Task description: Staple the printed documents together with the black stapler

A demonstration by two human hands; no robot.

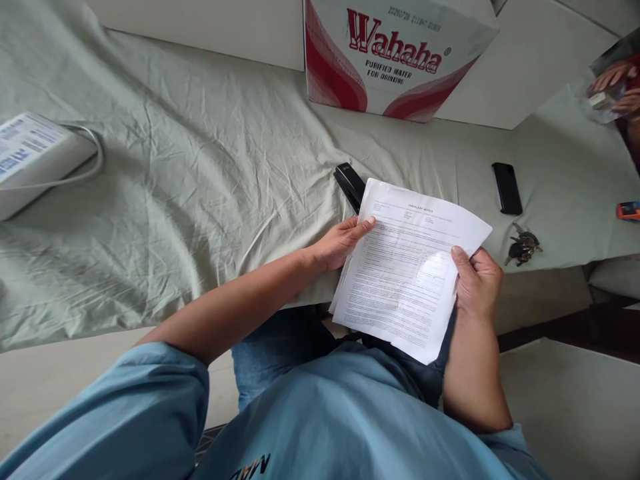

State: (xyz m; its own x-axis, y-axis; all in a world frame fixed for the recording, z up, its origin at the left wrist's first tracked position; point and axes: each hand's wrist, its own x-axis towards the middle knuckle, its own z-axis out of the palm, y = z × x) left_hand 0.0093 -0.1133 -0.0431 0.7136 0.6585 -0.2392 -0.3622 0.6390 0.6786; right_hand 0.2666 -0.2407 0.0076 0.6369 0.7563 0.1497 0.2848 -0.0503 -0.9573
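Observation:
A small stack of printed paper sheets (395, 267), with "OVERLEAF NOTES" at the top, is held up over the near edge of the table and my lap. My left hand (343, 241) grips its left edge, thumb on top and fingers underneath. On the right edge my right hand (477, 277) pinches the sheets, its thumb on the printed side. The corners of lower sheets stick out at the left, so the stack is not quite even. Just behind the paper lies a black stapler (350, 185), partly covered by the sheets.
A Wahaha water carton (395, 60) stands at the back of the cloth-covered table (165, 200). To the right lie a black phone (507, 189) and a bunch of keys (523, 245). A white box with a cable (45, 157) sits at left. Another person's hands (617, 87) show at upper right.

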